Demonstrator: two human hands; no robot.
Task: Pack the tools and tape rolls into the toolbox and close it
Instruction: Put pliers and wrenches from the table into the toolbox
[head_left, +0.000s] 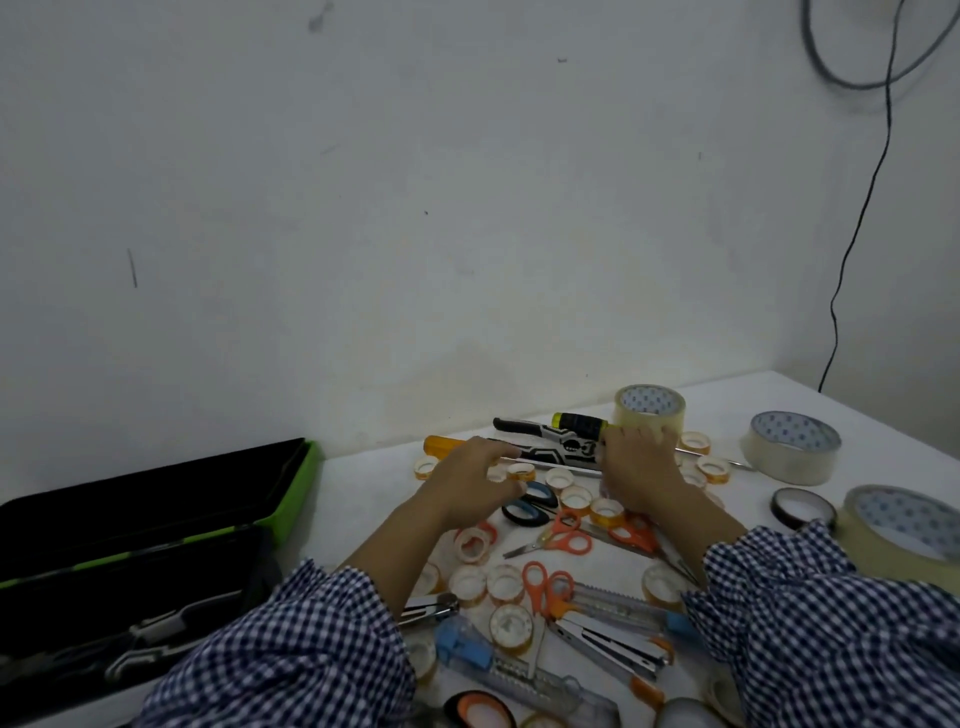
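Note:
The black toolbox (130, 582) lies open at the left, its green-edged lid (304, 483) tipped back towards the wall. Small orange-cored tape rolls (575, 498), orange scissors (563, 540), blue scissors (524, 506), box cutters (613, 605) and staplers (608, 642) lie spread on the white table (363, 499). My left hand (470, 486) hovers over the pile, fingers and thumb curled round one small tape roll (521, 472). My right hand (641, 465) lies over the long tools, fingertips at a yellow-black screwdriver (579, 422) and a big clear tape roll (650, 408); its grip is hidden.
More big clear tape rolls (789, 447) (904, 530) and a dark roll (802, 506) stand at the right. An orange-handled tool (441, 444) and black pliers (530, 430) lie along the wall. A black cable (852, 249) hangs down at the right corner.

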